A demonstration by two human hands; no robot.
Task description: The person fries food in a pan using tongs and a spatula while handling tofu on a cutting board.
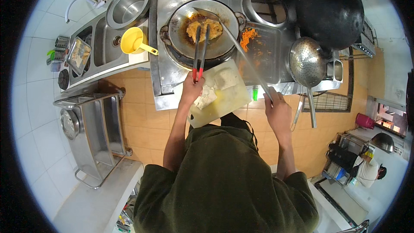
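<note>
My left hand (193,87) grips a pair of metal tongs (201,53) by its red handles. The tong tips touch a browned, fried piece of food (213,31) lying in a wok (181,47) with oily, dark residue. In my right hand (276,108) is the long handle of a metal wok spatula (242,51); its blade rests inside the wok beyond the food. Just below the wok, a pale cutting board (233,102) juts past the counter edge beneath my left hand. Two whitish, flat pieces, one of them a floury slab (225,78), lie on it.
Shredded carrot (248,37) sits on a steel tray (268,61) right of the wok. A perforated ladle (307,61) and a big black wok (330,9) stand farther right. Left are a yellow dipper (132,41), a sink (105,47) and a steel cart (93,132). Another person (365,168) is at far right.
</note>
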